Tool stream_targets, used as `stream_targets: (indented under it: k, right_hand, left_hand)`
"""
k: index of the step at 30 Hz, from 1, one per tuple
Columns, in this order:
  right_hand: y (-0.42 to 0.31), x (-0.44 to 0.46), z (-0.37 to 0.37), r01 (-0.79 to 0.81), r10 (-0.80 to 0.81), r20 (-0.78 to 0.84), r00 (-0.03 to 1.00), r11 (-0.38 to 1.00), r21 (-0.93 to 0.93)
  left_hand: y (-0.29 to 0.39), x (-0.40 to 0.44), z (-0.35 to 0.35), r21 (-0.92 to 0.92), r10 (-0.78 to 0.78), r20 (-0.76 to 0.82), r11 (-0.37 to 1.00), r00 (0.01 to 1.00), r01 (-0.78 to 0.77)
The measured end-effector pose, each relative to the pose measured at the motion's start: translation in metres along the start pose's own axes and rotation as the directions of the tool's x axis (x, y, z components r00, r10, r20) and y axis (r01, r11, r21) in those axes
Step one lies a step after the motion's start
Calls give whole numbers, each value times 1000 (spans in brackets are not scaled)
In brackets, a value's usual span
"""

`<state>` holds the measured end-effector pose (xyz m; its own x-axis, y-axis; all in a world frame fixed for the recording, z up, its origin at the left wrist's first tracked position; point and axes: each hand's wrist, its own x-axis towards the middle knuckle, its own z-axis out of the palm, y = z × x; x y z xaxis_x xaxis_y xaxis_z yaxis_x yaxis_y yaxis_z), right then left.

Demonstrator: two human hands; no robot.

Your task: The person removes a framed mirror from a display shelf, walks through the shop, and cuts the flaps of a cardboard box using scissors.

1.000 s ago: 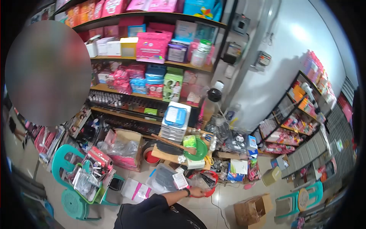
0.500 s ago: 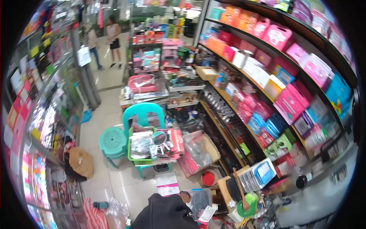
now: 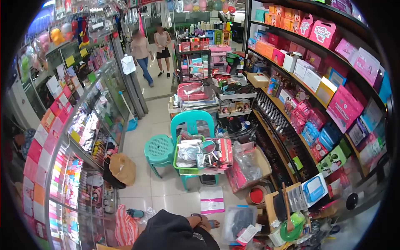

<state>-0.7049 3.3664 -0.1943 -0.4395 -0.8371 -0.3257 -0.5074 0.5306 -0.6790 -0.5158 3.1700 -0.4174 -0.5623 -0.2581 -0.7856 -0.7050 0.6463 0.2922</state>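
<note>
Neither my left hand nor my right hand can be made out. My dark clothing (image 3: 173,233) fills the bottom middle of the head view. Bare skin (image 3: 195,221) shows beside it, but I cannot tell whether it is arm or leg. A foot in a sandal (image 3: 214,223) is on the floor just to its right. A clear plastic bin (image 3: 238,224) with a dark thing inside stands right of the foot. Ahead lies a white and pink packet (image 3: 212,200). Left of my clothing are a striped red and white bag (image 3: 125,226) and a dark bottle (image 3: 134,213).
A teal chair (image 3: 192,118) holds a green basket (image 3: 180,164) of small goods, with a teal stool (image 3: 159,150) beside it. Shelves of boxes (image 3: 321,89) line the right, a glass display case (image 3: 68,166) the left. Two people (image 3: 143,54) walk outside the doorway.
My view has swung left and steadied, so the shop's contents sit further right in the frame. More of the left display shows. The two people outside have shifted position, one now in mid-stride.
</note>
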Motion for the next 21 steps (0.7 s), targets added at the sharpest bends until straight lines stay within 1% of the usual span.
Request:
stream_targets:
  k: [3,8,12,14,15,16,17,18,19,21]
  right_hand:
    - [3,-5,1,13,-13,23,1000,1000,-9]
    - [-5,-3,3,29,-27,32,999,999,-34]
    - [-14,-1,3,28,-26,38,999,998,-60]
    - [-21,-1,7,27,-24,39,999,997,-70]
    - [-25,1,11,26,-23,36,999,997,-76]
    - [-29,0,13,31,-29,28,999,997,-77]
    - [-35,3,15,24,-21,30,999,996,-82]
    - [-41,4,16,25,-23,27,999,996,-83]
    - [-46,6,18,29,-27,27,999,995,-91]
    - [-61,12,20,28,-25,32,999,995,-100]
  left_hand:
    - [-29,-28,10,-60,-85,-42,995,995,83]
    - [-65,-53,18,-126,-144,-111,984,983,129]
    - [-98,-69,38,-150,-230,-182,967,956,204]
    - [-114,-75,49,-142,-252,-288,965,924,219]
    - [-117,-81,52,-135,-265,-376,964,888,231]
    - [-113,-95,46,-126,-266,-528,964,807,235]
    - [-125,-85,47,-118,-247,-382,969,890,218]
    - [-130,-80,39,-108,-211,-268,976,940,188]
    - [-129,-81,32,-106,-178,-195,981,964,160]
    - [-123,-82,16,-113,-121,-123,988,985,107]
